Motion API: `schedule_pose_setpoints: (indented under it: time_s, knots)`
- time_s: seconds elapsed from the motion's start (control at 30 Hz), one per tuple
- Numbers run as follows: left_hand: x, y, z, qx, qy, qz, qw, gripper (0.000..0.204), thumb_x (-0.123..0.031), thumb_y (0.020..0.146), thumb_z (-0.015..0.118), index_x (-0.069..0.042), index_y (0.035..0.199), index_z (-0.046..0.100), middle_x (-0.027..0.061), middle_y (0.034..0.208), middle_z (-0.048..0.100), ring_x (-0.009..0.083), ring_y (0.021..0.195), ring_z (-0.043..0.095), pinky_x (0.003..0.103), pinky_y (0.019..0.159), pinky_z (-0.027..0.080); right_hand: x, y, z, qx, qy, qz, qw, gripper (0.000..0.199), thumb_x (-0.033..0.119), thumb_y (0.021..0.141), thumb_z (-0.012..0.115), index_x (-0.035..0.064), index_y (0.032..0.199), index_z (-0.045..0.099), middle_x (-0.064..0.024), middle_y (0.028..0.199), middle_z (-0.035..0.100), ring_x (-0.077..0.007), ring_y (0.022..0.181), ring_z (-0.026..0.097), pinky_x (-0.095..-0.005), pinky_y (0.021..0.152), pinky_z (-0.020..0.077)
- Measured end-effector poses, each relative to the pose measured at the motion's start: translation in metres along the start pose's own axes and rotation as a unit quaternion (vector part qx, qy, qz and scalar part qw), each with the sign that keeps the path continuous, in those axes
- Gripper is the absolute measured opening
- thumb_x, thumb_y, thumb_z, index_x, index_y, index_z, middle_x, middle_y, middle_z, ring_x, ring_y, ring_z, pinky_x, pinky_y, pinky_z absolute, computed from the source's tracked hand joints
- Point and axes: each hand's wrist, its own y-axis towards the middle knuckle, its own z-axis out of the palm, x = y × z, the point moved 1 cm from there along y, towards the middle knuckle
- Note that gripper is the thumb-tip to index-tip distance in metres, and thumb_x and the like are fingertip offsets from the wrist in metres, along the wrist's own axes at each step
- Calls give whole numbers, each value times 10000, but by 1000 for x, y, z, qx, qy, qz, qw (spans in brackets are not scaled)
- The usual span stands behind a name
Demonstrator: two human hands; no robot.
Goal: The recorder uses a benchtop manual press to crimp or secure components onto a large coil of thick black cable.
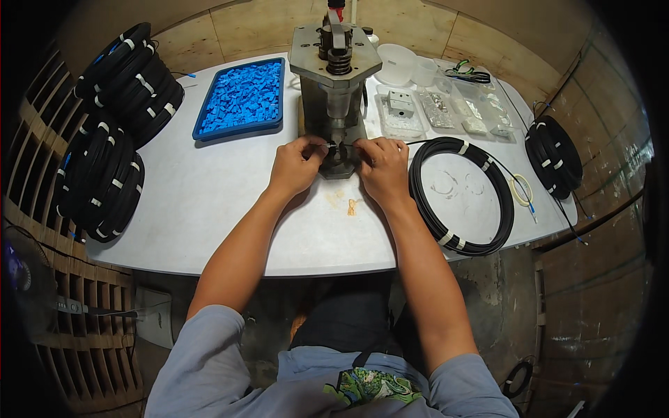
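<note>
A grey metal hand press stands at the middle of the table, a vertical ram over its base. My left hand is at the left side of its lower jaw, thumb and fingers pinched together around something too small to make out. On the opposite side, my right hand is closed, its fingertips close to the jaw. A black cable runs from behind this hand to a taped coil of black cable lying at the right. What sits between the fingertips inside the jaw is dark and partly hidden.
Left of the press lies a blue tray of small blue parts. Stacked black coils line the left edge; another coil stands far right. Clear boxes of small parts, a tape roll and pliers occupy the right side.
</note>
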Motion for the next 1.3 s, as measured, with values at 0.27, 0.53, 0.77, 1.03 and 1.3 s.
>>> schedule_pose_setpoints:
  time_s: [0.27, 0.53, 0.77, 1.03, 1.3]
  knots:
    - [2, 1, 1, 1, -10, -8, 1000, 246, -150, 931, 694, 23, 1101, 736, 117, 805, 751, 147, 743, 705, 292, 705, 538, -1, -1, -1, -4, 6, 0, 1000, 207, 73, 826, 728, 152, 1017, 739, -32, 931, 692, -238, 957, 644, -450, 1017, 385]
    - [4, 1, 1, -1, -6, -13, 1000, 253, -159, 931, 692, 21, 1103, 738, 116, 802, 751, 145, 736, 702, 294, 703, 539, 1, -1, -1, -9, 14, 0, 1000, 211, 66, 807, 715, 141, 1001, 748, -40, 938, 696, -249, 965, 641, -450, 1034, 389]
    - [1, 1, 0, -1, 14, 3, 1000, 255, -165, 927, 696, 21, 1095, 741, 115, 799, 753, 143, 742, 706, 291, 706, 537, -5, 0, 4, -18, 4, -5, 1000, 226, 66, 810, 710, 144, 1017, 757, -46, 951, 692, -248, 994, 641, -478, 1065, 385]
    - [2, 0, 0, -4, -2, -4, 1000, 262, -160, 930, 697, 31, 1106, 733, 122, 809, 753, 155, 742, 711, 290, 712, 537, -2, -1, 3, -19, 7, -6, 1000, 217, 69, 812, 714, 147, 1008, 765, -48, 957, 689, -263, 999, 635, -495, 1078, 385]
    - [0, 0, 0, -2, -4, -8, 1000, 263, -157, 932, 700, 28, 1115, 735, 123, 815, 753, 153, 745, 708, 290, 713, 537, -2, 1, 0, -23, 7, -7, 1000, 216, 70, 801, 725, 145, 1000, 763, -49, 950, 690, -266, 996, 634, -485, 1070, 389]
